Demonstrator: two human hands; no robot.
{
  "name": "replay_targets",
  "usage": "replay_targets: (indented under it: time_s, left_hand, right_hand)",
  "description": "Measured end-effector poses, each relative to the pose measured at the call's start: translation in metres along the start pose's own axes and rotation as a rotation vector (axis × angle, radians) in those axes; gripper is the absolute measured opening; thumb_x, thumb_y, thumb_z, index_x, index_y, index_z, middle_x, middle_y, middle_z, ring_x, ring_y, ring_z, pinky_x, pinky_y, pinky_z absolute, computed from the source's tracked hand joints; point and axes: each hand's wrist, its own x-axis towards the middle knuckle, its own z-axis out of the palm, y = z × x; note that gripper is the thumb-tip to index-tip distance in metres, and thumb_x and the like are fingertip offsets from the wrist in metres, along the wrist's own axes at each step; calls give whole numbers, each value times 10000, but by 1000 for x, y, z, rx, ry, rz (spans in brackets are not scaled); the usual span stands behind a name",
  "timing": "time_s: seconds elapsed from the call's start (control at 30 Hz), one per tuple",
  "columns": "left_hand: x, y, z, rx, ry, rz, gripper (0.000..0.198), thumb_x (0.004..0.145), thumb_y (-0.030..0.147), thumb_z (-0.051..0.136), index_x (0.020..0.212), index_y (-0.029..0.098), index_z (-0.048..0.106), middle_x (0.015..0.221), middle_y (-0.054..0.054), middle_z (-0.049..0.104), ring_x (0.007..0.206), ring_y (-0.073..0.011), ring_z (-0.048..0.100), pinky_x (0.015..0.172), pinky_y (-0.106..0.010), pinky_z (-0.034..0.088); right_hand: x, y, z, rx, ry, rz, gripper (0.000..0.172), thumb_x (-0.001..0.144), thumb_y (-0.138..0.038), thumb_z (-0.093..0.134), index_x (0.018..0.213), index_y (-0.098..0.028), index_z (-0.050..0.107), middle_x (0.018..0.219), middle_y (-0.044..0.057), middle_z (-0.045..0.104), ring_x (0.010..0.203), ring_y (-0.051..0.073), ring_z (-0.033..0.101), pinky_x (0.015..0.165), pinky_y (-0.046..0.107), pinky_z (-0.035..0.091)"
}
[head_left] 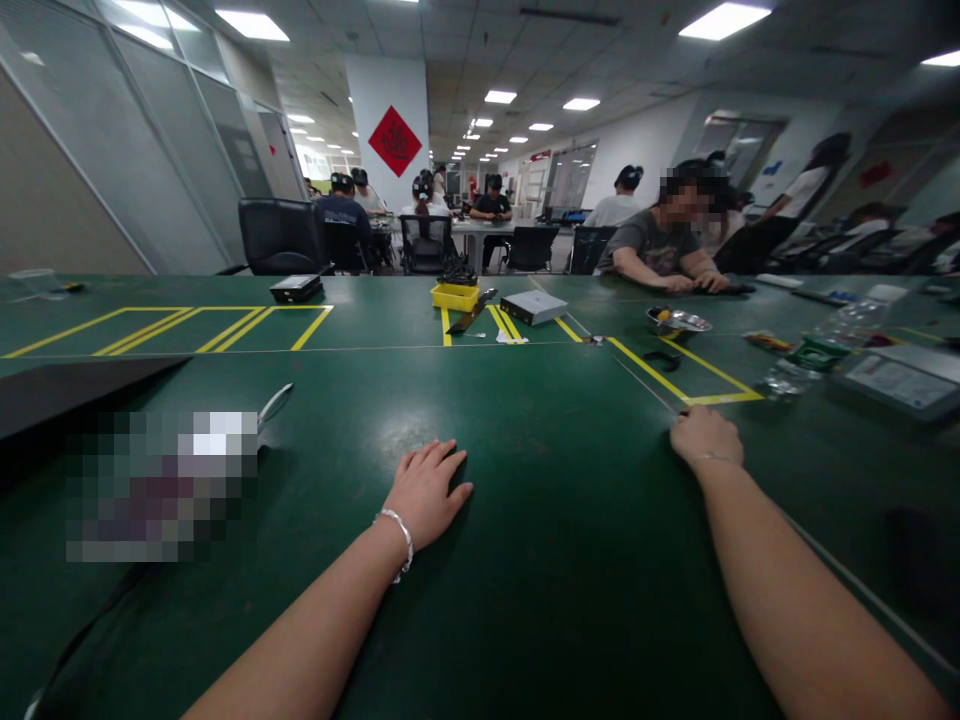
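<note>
My left hand (427,492) lies palm down on the green tabletop (525,570), its fingers spread and nothing in them. A silver braided bracelet (406,545) circles that wrist. Further right, my right hand (707,437) rests on the table with its fingers curled under, at the near corner of a yellow tape outline (720,398). What those fingers hold, if anything, is hidden. Left of my left hand is a blurred-out object (165,490), with a white cable (275,402) at its far end.
Across the table are a yellow tray (454,297), a grey box (533,306), a black box (296,289) and a metal bowl (677,321). A plastic bottle (814,352) lies at right, beside a grey case (904,380). A person (660,240) sits opposite; several others sit behind.
</note>
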Motion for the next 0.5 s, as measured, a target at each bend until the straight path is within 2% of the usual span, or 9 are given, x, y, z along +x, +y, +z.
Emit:
replay_targets:
  time_s: [0.13, 0.23, 0.33, 0.47, 0.5]
  left_hand:
    - [0, -2, 2, 5, 11, 5, 435, 801, 417, 400, 1199, 246, 437, 1320, -46, 393, 1227, -257, 297, 984, -460, 228]
    - [0, -2, 2, -9, 17, 4, 427, 801, 415, 406, 1192, 247, 441, 1318, -47, 395, 1226, -254, 299, 983, -461, 225]
    - [0, 0, 0, -42, 27, -10, 391, 805, 399, 408, 1159, 244, 468, 1285, -43, 435, 1214, -247, 318, 981, -452, 232]
    - [0, 6, -6, -171, 64, -38, 364, 819, 384, 396, 1126, 210, 486, 1159, -60, 541, 1128, -220, 423, 960, -399, 281]
    - [1, 8, -7, -240, 70, -28, 365, 817, 377, 404, 1125, 197, 482, 1128, -64, 560, 1070, -205, 471, 934, -364, 319]
  right_hand:
    - [0, -4, -1, 40, -29, -45, 344, 792, -247, 341, 1030, -116, 553, 1015, 174, 560, 916, 272, 531, 735, 370, 409]
    - [-9, -28, -7, 95, -10, -170, 333, 817, -253, 327, 1064, -139, 517, 996, 139, 574, 891, 245, 538, 726, 351, 409]
    - [-39, -72, -14, 164, 0, -508, 269, 819, -241, 363, 1008, -147, 529, 994, 107, 568, 889, 203, 526, 751, 312, 401]
    - [-112, -138, -16, 270, -78, -1030, 179, 806, -250, 430, 913, -170, 548, 925, 60, 564, 846, 158, 510, 750, 266, 399]
    - [-131, -150, -15, 281, -80, -1120, 170, 805, -250, 435, 904, -168, 546, 900, 57, 564, 835, 157, 508, 744, 264, 398]
